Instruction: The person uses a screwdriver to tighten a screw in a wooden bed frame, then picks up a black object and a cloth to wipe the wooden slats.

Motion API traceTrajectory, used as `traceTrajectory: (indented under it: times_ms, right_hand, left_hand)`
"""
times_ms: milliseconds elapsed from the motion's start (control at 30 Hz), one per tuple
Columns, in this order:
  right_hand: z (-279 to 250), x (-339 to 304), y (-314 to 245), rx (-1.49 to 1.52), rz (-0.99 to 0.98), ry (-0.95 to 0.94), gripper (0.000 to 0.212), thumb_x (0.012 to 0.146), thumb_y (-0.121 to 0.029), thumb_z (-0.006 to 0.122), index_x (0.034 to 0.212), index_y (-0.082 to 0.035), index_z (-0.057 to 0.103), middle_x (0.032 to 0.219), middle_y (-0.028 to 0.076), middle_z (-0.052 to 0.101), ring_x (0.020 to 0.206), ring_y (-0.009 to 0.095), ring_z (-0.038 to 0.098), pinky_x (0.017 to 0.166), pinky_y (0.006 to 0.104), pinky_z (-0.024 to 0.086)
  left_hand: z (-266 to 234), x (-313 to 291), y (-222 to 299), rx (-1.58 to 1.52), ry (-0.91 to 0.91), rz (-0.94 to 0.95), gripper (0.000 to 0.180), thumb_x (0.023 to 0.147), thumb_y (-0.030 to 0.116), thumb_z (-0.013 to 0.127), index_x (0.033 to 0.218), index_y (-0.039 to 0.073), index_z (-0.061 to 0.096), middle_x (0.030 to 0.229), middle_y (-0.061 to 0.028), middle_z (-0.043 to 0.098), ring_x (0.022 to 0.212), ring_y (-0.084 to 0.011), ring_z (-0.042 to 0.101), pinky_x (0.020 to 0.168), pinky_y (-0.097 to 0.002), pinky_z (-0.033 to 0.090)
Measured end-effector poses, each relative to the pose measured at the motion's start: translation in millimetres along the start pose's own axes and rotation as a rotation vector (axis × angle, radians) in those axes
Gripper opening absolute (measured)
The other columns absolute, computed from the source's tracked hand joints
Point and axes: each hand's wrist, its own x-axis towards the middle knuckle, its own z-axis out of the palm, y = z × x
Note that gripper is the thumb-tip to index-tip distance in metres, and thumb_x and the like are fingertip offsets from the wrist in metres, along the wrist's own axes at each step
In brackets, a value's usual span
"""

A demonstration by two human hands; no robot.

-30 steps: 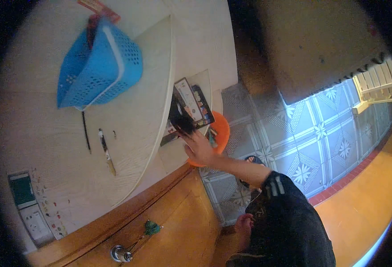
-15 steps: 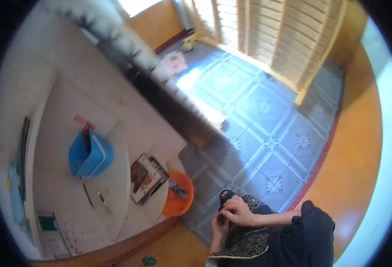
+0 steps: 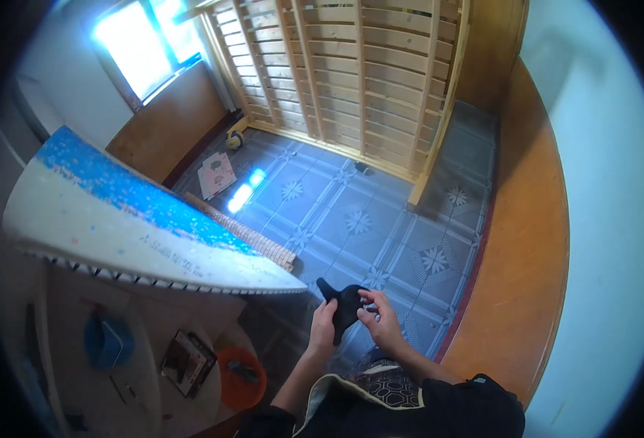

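In front of my body, both hands are on a black object (image 3: 346, 312) with a stubby arm and a rounded end; its exact kind is not clear. My left hand (image 3: 324, 325) grips its left side, the thumb lying along it. At the rounded end, my right hand (image 3: 384, 325) has its fingers bent, with the fingertips touching the right edge. Below the hands lies dark patterned cloth (image 3: 388, 387) with a pale trim, over my lap.
A white-and-blue panel (image 3: 139, 233) with a dark-toothed edge juts in from the left. Beneath it are a blue container (image 3: 106, 343), books (image 3: 188, 365) and an orange basket (image 3: 253, 394). A rolled mat (image 3: 263, 244) and slatted wooden frame (image 3: 336, 80) stand beyond, near a ball (image 3: 234, 139).
My view has swung, bringing the window and the white-and-blue panel into sight. My hands have come up from near my foot and moved apart, and the black object now shows between them.
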Motion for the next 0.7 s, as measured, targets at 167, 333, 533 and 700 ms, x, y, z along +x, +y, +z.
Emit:
traceTrajectory:
  times_ms: [167, 333, 533, 700]
  right_hand:
    - [-102.1, 76.9, -27.1, -0.247, -0.193, 0.08, 0.076, 0.064, -0.032, 0.077, 0.123, 0.0, 0.041, 0.124, 0.019, 0.04, 0.117, 0.032, 0.038, 0.095, 0.0383, 0.036]
    - [-183.6, 132.8, -34.8, -0.228, -0.226, 0.221, 0.052, 0.064, -0.01, 0.073, 0.111, -0.001, 0.053, 0.111, 0.012, 0.05, 0.1, 0.023, 0.051, 0.086, 0.0326, 0.042]
    - [-282.4, 195.7, -30.3, -0.328, -0.265, 0.507, 0.044, 0.067, -0.022, 0.076, 0.104, -0.005, 0.06, 0.112, 0.015, 0.051, 0.11, 0.03, 0.045, 0.094, 0.0369, 0.035]
    - [-394.2, 274.2, -49.0, -0.763, -0.364, 0.675, 0.03, 0.069, -0.016, 0.073, 0.093, -0.002, 0.063, 0.11, 0.016, 0.054, 0.112, 0.028, 0.044, 0.094, 0.0354, 0.034]
  left_hand:
    - [101.5, 81.1, 14.5, -0.094, -0.255, -0.159, 0.024, 0.089, 0.015, 0.052, 0.107, -0.001, 0.056, 0.095, -0.0082, 0.062, 0.083, -0.0153, 0.061, 0.072, -0.0259, 0.049]
    - [187.4, 153.3, 11.1, -0.206, -0.441, -0.259, 0.026, 0.089, 0.015, 0.052, 0.107, -0.003, 0.055, 0.098, -0.0114, 0.062, 0.087, -0.0193, 0.061, 0.076, -0.0307, 0.05]
    - [280.5, 266.4, 4.1, -0.194, -0.607, -0.595, 0.031, 0.09, 0.024, 0.046, 0.106, -0.001, 0.053, 0.093, -0.0142, 0.06, 0.081, -0.0207, 0.06, 0.068, -0.0329, 0.05]
    - [395.0, 353.6, -5.4, -0.355, -0.771, -1.072, 0.036, 0.09, 0.029, 0.04, 0.101, -0.004, 0.051, 0.071, -0.0058, 0.045, 0.06, -0.0148, 0.04, 0.05, -0.0261, 0.038]
